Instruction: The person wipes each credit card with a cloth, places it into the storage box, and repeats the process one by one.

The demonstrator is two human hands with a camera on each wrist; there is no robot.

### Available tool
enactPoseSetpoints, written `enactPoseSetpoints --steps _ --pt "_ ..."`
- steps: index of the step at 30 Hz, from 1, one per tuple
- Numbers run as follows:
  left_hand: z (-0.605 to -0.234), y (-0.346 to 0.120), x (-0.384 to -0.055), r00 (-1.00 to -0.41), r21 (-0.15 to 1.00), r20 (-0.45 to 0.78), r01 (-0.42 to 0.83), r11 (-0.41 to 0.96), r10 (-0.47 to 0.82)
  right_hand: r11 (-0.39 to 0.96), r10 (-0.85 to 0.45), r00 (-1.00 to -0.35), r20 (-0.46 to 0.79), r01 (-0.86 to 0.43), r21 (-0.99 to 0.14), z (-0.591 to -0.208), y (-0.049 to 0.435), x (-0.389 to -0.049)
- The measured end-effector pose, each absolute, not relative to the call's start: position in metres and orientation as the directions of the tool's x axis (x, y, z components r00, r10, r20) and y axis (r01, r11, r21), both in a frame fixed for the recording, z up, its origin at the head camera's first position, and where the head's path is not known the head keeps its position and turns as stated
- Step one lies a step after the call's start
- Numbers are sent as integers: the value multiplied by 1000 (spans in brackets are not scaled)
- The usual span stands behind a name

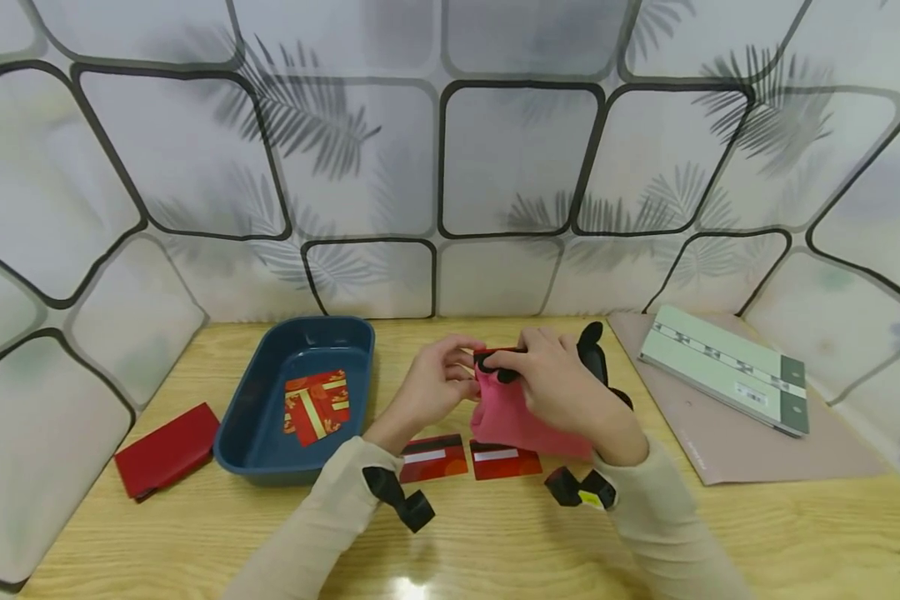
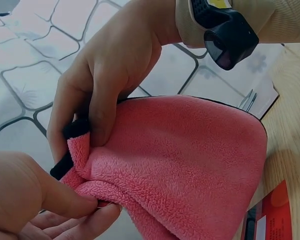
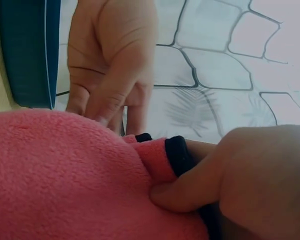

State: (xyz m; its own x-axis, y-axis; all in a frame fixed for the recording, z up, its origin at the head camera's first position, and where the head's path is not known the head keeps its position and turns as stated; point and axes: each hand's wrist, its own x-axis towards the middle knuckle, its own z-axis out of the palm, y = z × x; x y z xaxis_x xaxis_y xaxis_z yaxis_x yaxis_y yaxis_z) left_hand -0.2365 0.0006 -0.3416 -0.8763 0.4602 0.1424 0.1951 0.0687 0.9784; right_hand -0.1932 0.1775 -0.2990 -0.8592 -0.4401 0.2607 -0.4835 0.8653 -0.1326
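My right hand (image 1: 562, 383) pinches a folded pink plush cloth (image 1: 506, 417) with black edging, thumb on the near side. The cloth hangs down over the tabletop. A red card (image 1: 497, 351) shows above the fold, mostly hidden by cloth and fingers. At the left side, my left hand (image 1: 437, 379) pinches the card's edge between thumb and finger; a sliver of red card (image 2: 104, 203) peeks out there in the left wrist view. Close below the hands, two red cards with black and white stripes, a left card (image 1: 433, 458) and a right card (image 1: 505, 461), lie side by side.
Left of the hands stands a blue tray (image 1: 258, 400) with red-and-gold patterned cards (image 1: 317, 406) inside. Beside it lies a dark red wallet-like folder (image 1: 168, 450). A green notebook (image 1: 723, 367) rests on a pinkish mat (image 1: 708, 442) at right. A black item (image 1: 592, 357) is partly hidden behind the right hand.
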Motion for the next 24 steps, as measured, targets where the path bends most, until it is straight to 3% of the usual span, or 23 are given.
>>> enactPoseSetpoints --steps 9,24 --pt "-342 0 -237 -867 978 139 197 74 478 886 -423 -861 282 -458 -73 -303 173 -194" --pt "-340 -4 -239 -865 993 100 121 11 491 900 -374 -891 256 -416 -133 -298 187 -198"
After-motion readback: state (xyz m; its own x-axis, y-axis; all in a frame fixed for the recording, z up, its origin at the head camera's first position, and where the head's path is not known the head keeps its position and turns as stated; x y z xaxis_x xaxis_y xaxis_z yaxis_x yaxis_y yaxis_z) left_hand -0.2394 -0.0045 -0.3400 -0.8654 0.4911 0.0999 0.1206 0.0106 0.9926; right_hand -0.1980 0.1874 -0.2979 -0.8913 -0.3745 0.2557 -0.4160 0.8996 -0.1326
